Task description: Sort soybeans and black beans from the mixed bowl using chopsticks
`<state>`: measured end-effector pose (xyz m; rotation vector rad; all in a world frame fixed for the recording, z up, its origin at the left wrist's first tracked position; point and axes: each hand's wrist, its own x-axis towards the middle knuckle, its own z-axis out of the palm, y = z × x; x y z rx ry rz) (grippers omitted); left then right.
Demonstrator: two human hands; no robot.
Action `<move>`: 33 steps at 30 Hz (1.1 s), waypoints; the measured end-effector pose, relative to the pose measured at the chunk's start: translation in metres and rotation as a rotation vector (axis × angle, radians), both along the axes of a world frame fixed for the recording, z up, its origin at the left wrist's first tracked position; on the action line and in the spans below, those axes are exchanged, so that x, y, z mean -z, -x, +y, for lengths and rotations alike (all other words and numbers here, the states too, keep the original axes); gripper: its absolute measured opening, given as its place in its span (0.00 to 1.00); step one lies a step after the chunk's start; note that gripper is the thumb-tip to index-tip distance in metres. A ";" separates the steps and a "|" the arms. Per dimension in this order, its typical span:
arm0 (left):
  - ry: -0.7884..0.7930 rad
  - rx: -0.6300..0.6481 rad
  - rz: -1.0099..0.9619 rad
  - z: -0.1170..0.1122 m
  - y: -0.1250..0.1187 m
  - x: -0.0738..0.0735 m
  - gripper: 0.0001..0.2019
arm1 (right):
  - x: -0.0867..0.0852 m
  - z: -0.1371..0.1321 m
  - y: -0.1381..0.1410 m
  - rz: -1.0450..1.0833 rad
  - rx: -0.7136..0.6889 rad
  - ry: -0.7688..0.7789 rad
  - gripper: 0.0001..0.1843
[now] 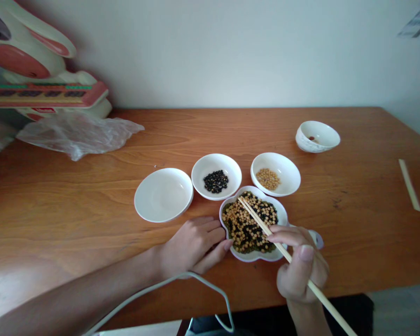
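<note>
My right hand [303, 268] is closed around a pair of pale wooden chopsticks [261, 224]. Their tips lie close together over the mixed beans in a white flower-shaped dish [283, 214] with a handle; whether they pinch a bean is too small to tell. Yellow, black and small green beans [247, 228] fill that dish. At its left rim, my left hand [199, 242] grips the edge, thumb against the rim and fingers curled. Behind the dish, one white bowl [234, 170] holds black beans [216, 181], and another white bowl [290, 175] holds yellow beans [268, 178].
An empty white bowl [163, 198] stands at the left. Farther back right is a small bowl [317, 140] with some reddish-brown bits. A pale stick [409, 184] lies far right. Plastic bag [80, 135] and rabbit-shaped toy [49, 79] occupy the back left. A cable [154, 287] crosses near my left forearm.
</note>
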<state>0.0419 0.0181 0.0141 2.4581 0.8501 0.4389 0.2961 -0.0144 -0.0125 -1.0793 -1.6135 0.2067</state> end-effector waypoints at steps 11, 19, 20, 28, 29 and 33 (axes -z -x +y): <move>0.001 0.000 0.015 -0.001 0.001 -0.002 0.17 | 0.000 0.011 0.005 0.253 0.325 -0.330 0.29; 0.009 0.001 0.030 -0.001 0.001 -0.005 0.18 | 0.002 0.014 0.000 0.332 0.354 -0.115 0.26; 0.010 0.000 0.031 -0.001 0.001 -0.005 0.17 | 0.002 0.013 0.000 0.339 0.353 -0.119 0.26; -0.005 0.003 0.017 -0.001 0.001 -0.002 0.17 | 0.002 0.002 -0.005 0.197 0.167 -0.097 0.29; -0.004 0.002 0.013 -0.001 0.000 -0.002 0.17 | 0.001 0.000 -0.006 0.136 0.115 -0.083 0.29; -0.006 0.004 0.000 0.000 -0.001 -0.002 0.17 | -0.002 -0.002 -0.004 -0.040 -0.036 -0.050 0.31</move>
